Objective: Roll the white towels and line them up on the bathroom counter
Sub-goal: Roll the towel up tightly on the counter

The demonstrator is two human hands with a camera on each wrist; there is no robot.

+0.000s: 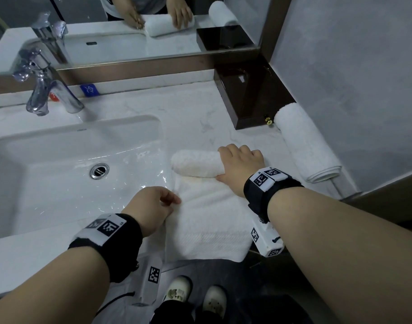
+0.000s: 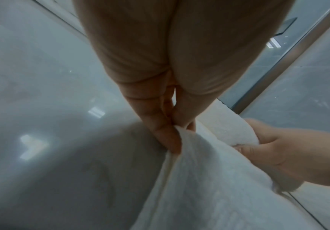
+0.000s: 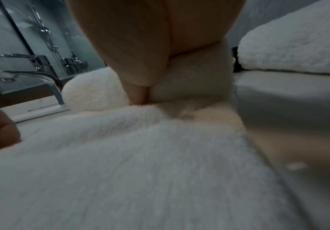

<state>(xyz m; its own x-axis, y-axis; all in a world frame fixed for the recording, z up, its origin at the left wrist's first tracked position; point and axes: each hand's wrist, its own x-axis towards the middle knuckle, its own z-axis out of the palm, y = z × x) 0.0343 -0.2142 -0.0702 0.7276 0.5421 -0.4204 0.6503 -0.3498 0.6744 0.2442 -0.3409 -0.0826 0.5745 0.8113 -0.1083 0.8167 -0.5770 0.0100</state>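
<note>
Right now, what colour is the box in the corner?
Dark brown; the glossy rectangular wooden box shows best in the head view.

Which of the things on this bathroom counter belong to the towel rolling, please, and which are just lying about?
Part of the job:
half-rolled towel, gripped by the right hand; the left hand pinches its edge
finished rolled towel by the wall
counter

Just lying about:
faucet
sink
dark wooden box
blue packet
</note>
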